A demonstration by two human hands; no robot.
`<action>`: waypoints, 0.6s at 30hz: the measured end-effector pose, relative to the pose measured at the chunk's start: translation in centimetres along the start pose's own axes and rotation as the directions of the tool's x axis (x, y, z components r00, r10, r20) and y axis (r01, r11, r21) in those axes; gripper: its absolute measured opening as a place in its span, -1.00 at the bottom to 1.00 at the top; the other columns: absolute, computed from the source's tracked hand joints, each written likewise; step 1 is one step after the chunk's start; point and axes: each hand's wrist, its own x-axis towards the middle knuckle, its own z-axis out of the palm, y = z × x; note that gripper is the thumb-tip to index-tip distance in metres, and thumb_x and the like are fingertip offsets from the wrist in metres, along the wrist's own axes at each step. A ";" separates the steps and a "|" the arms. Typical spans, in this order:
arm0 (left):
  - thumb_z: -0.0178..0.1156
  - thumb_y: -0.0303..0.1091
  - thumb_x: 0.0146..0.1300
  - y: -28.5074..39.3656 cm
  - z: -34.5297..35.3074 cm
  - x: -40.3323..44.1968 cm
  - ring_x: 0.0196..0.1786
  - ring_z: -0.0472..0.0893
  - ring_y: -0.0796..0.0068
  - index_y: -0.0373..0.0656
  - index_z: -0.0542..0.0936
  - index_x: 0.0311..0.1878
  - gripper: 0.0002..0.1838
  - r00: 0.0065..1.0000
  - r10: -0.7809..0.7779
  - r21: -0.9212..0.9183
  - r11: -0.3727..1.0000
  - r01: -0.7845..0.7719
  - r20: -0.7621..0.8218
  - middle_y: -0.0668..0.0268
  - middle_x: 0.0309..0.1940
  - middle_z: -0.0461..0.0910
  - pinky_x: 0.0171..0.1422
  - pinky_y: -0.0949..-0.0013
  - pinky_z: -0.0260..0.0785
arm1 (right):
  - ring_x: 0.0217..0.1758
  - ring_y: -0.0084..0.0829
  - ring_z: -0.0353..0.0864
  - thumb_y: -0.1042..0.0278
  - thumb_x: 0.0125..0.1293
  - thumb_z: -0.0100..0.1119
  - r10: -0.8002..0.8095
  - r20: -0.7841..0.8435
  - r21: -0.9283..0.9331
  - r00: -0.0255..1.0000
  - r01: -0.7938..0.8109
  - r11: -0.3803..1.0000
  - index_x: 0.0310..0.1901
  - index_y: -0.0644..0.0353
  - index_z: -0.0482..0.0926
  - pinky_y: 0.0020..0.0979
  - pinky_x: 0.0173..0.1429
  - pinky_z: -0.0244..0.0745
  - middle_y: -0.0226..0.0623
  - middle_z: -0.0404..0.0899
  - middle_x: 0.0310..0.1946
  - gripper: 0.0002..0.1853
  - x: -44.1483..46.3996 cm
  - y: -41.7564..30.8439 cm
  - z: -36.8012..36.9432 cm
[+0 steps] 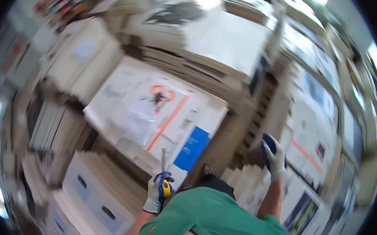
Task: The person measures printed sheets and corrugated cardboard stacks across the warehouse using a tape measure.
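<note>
My left hand, in a white and blue work glove, is closed around a yellow tape measure at the lower middle. Above that hand a thin dark strip stands out over the edge of a white printed sheet with orange marks and a blue panel. To the right, my right hand, gloved the same way, is raised beside a stack of pale sheets. Its fingers are bent and blurred, and nothing can be made out in them.
Stacks of flat cardboard stand at the lower left, with another stack at the upper left. White-topped piles lie at the back. More printed sheets are on the right. A narrow floor gap runs between the stacks.
</note>
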 end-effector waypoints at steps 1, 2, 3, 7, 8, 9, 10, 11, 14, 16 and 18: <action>0.04 -0.29 0.30 -0.3 -0.8 -0.2 -0.59 0.52 0.51 -0.29 0.56 -0.14 -0.74 0.996 0.044 -0.060 0.997 -0.049 -0.071 0.17 -0.42 0.59 -0.47 0.46 0.40 | -0.01 -0.46 0.57 0.36 0.23 0.18 -0.062 0.040 0.009 0.997 0.061 0.998 0.10 0.32 0.46 -0.42 0.03 0.48 -0.23 0.60 -0.06 -0.58 1.1 1.0 1.1; 0.04 -0.30 0.30 -0.7 -1.4 -0.5 -0.56 0.53 0.50 -0.30 0.56 -0.13 -0.74 0.993 0.080 -0.088 0.992 -0.087 -0.082 0.17 -0.42 0.60 -0.45 0.47 0.41 | -0.01 -0.46 0.57 0.36 0.23 0.18 -0.114 0.100 0.025 0.988 0.112 0.993 0.10 0.32 0.46 -0.42 0.03 0.48 -0.23 0.60 -0.06 -0.58 2.4 -0.4 2.8; 0.04 -0.31 0.29 -1.1 -2.0 -1.1 -0.54 0.54 0.50 -0.30 0.56 -0.12 -0.74 0.992 0.100 -0.105 0.989 -0.108 -0.079 0.17 -0.41 0.60 -0.43 0.47 0.42 | -0.01 -0.47 0.56 0.37 0.23 0.17 -0.088 0.154 0.008 0.984 0.088 0.996 0.11 0.33 0.46 -0.43 0.05 0.47 -0.22 0.60 -0.06 -0.58 2.5 -2.1 3.8; 0.05 -0.33 0.29 -1.6 -4.0 -2.4 -0.47 0.56 0.51 -0.33 0.55 -0.12 -0.75 0.978 0.172 -0.209 0.959 -0.193 -0.115 0.18 -0.40 0.61 -0.38 0.49 0.43 | 0.00 -0.49 0.55 0.39 0.24 0.14 -0.093 0.303 -0.033 0.948 0.108 0.994 0.11 0.36 0.44 -0.46 0.11 0.42 -0.18 0.59 -0.05 -0.59 2.4 -6.6 7.7; 0.05 -0.34 0.29 -2.6 -4.2 -3.5 -0.45 0.56 0.52 -0.33 0.55 -0.13 -0.75 0.973 0.182 -0.261 0.941 -0.215 -0.145 0.18 -0.40 0.60 -0.36 0.50 0.44 | -0.01 -0.49 0.54 0.40 0.26 0.13 -0.156 0.356 -0.025 0.921 0.177 0.984 0.11 0.37 0.44 -0.47 0.13 0.41 -0.18 0.58 -0.05 -0.60 2.8 -7.3 8.7; 0.05 -0.34 0.29 -3.7 -4.8 -4.2 -0.45 0.56 0.52 -0.33 0.55 -0.12 -0.75 0.962 0.170 -0.302 0.925 -0.230 -0.214 0.18 -0.40 0.60 -0.36 0.50 0.44 | -0.01 -0.50 0.53 0.41 0.27 0.12 -0.236 0.414 0.004 0.879 0.257 0.966 0.12 0.38 0.44 -0.48 0.15 0.39 -0.17 0.58 -0.04 -0.60 3.6 -8.2 10.2; 0.06 -0.35 0.30 -4.7 -5.7 -4.5 -0.43 0.56 0.53 -0.32 0.55 -0.14 -0.77 0.939 0.203 -0.260 0.925 -0.277 -0.277 0.20 -0.41 0.59 -0.36 0.50 0.44 | -0.01 -0.50 0.53 0.41 0.27 0.12 -0.260 0.484 0.018 0.836 0.287 0.958 0.12 0.38 0.44 -0.48 0.15 0.39 -0.17 0.58 -0.04 -0.60 4.1 -8.6 11.9; 0.06 -0.35 0.30 -5.5 -6.4 -5.0 -0.42 0.56 0.54 -0.31 0.54 -0.16 -0.79 0.913 0.232 -0.215 0.925 -0.314 -0.336 0.21 -0.41 0.58 -0.35 0.51 0.44 | 0.00 -0.49 0.53 0.42 0.28 0.10 -0.285 0.509 0.135 0.812 0.252 0.958 0.12 0.38 0.44 -0.47 0.16 0.38 -0.18 0.57 -0.03 -0.61 4.6 -8.5 13.3; 0.05 -0.32 0.32 -7.8 -8.1 -8.0 -0.37 0.57 0.55 -0.29 0.54 -0.20 -0.79 0.857 0.184 -0.374 0.841 -0.391 -0.481 0.28 -0.41 0.58 -0.29 0.51 0.42 | 0.01 -0.48 0.52 0.44 0.31 0.06 -0.372 0.646 0.332 0.666 0.194 0.923 0.11 0.38 0.44 -0.46 0.18 0.36 -0.20 0.56 -0.02 -0.64 8.8 -8.8 17.0; 0.05 -0.33 0.31 -11.3 -9.7 -10.4 -0.38 0.55 0.56 -0.26 0.55 -0.24 -0.81 0.885 0.159 -0.801 0.377 -0.465 -0.438 0.29 -0.42 0.57 -0.29 0.53 0.40 | 0.02 -0.45 0.51 0.50 0.32 0.02 -0.341 0.665 0.092 0.664 0.381 0.920 0.13 0.38 0.43 -0.43 0.19 0.36 -0.20 0.54 0.00 -0.65 9.8 -8.2 21.0; 0.04 -0.34 0.31 -10.0 -8.7 -16.3 -0.39 0.54 0.56 -0.24 0.54 -0.24 -0.83 0.701 0.066 -0.411 0.770 -0.488 -0.710 0.30 -0.41 0.57 -0.27 0.54 0.38 | 0.12 -0.39 0.48 0.44 0.36 -0.05 -0.284 0.787 0.125 0.547 0.309 0.943 0.12 0.36 0.46 -0.44 0.15 0.39 -0.18 0.49 0.09 -0.66 9.0 -10.2 25.5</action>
